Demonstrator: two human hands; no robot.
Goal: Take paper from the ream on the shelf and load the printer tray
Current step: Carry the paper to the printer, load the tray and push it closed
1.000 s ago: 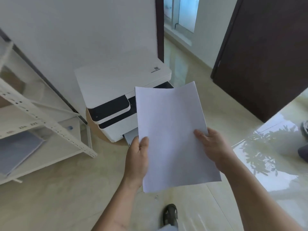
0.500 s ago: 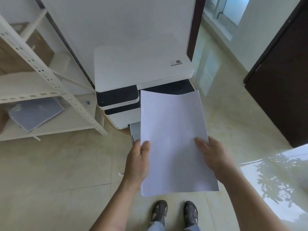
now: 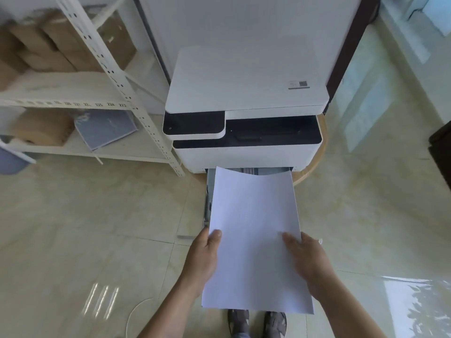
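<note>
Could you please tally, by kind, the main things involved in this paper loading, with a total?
Hands: 2, left hand and right hand
Paper stacks: 1, the paper stack held by both hands
Printers: 1, the printer
Open trays: 1, the tray
Shelving units: 1, the shelf
Total: 6

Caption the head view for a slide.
Both hands, left and right, hold white paper above the printer's pulled-out tray.
</note>
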